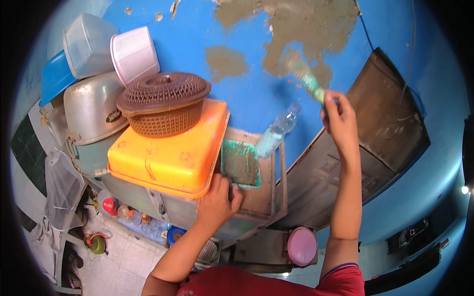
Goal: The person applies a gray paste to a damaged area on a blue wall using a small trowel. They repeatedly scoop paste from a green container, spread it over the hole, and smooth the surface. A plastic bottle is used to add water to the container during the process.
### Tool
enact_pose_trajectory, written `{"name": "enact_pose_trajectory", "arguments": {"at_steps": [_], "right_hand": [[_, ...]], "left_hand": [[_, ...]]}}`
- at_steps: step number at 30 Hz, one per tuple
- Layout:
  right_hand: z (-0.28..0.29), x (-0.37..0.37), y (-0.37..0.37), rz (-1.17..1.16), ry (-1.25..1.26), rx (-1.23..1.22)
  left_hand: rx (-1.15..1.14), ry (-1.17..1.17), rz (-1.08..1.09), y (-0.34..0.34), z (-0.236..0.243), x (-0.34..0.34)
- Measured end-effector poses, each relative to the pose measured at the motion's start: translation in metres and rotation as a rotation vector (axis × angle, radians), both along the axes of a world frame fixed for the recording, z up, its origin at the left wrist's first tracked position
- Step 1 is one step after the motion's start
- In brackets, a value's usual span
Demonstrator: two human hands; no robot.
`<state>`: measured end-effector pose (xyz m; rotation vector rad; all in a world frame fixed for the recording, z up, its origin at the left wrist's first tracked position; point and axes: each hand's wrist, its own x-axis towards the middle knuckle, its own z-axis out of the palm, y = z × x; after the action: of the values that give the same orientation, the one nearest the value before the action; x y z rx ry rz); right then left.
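Note:
My right hand (pixel 338 116) is raised at the right, its fingers closed round the handle of a paintbrush (pixel 311 83). Its motion-blurred bristles are at a grey patch (pixel 306 34) on the blue wall. Lower down, my left hand (pixel 216 202) rests at the front edge of the cabinet top, fingers slightly bent and thumb apart. Just beyond those fingers sits a green tray (pixel 257 170) with grey, wet-looking paste in it. An orange plastic tub (pixel 163 160) is beside the hand, upside down. A clear plastic bottle (pixel 279 130) with pale contents leans behind the tray.
On the orange tub stands a brown lidded basket (pixel 163 106). Metal pots (pixel 94 106) and plastic containers (pixel 136 54) are stacked at the left. A brown-topped cabinet (pixel 380 118) stands at the right. Below are a pink round lid (pixel 302 246) and a green gas cylinder (pixel 96 244).

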<state>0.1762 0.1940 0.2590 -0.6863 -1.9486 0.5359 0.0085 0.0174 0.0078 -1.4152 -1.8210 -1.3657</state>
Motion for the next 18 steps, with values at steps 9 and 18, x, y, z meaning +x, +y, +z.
{"name": "enact_pose_trajectory", "arguments": {"at_steps": [9, 18], "right_hand": [[-0.113, 0.006, -0.051, 0.003, -0.555, 0.015], [-0.109, 0.014, -0.043, 0.05, -0.762, -0.118]], "left_hand": [[-0.004, -0.1, -0.071, -0.011, 0.002, -0.009], [-0.006, -0.057, -0.056, -0.007, -0.001, -0.01]]}}
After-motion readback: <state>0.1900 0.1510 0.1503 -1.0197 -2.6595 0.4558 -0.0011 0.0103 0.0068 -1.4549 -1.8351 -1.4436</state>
